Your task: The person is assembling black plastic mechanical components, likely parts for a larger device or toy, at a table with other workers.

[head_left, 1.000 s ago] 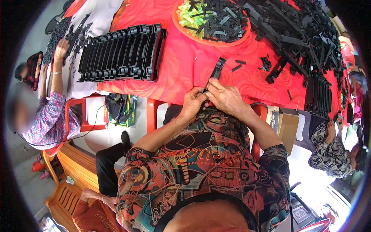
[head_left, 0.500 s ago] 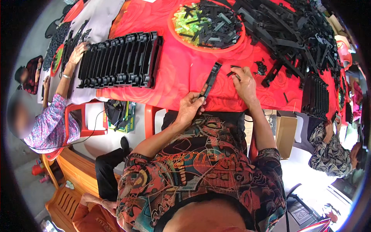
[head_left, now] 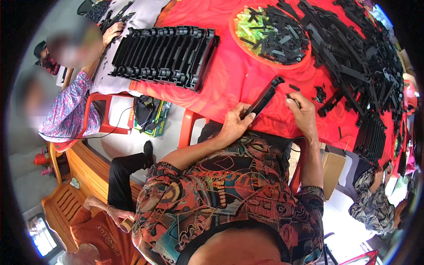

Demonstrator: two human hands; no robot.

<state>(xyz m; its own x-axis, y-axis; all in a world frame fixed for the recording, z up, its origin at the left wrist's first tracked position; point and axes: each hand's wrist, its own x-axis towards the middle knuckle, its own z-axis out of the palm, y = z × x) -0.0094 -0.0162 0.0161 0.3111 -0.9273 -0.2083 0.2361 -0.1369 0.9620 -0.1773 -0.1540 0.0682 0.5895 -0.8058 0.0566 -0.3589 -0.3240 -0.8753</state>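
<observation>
My left hand [head_left: 237, 122] is closed on the near end of a long black plastic strip [head_left: 266, 98], which slants up and away to the right over the table's front edge. To its right, my right hand [head_left: 303, 112] pinches a small dark plastic piece [head_left: 293, 99] between thumb and fingers, apart from the strip. Beyond both hands sits an orange-rimmed round basin [head_left: 270, 63] of small black pieces [head_left: 287, 37] and yellow-green clear pieces [head_left: 249, 25].
Many black plastic parts [head_left: 340, 53] are heaped on the red tablecloth [head_left: 221, 95] at far right. A row of assembled black strips [head_left: 163, 55] lies left, and another stack [head_left: 372, 137] right. Co-workers sit at both sides; one person's hand [head_left: 113, 33] reaches onto the table.
The view has turned, so the table sits further right and tilts. The strip now shows a different, darker face. Both my hands keep hold of their pieces.
</observation>
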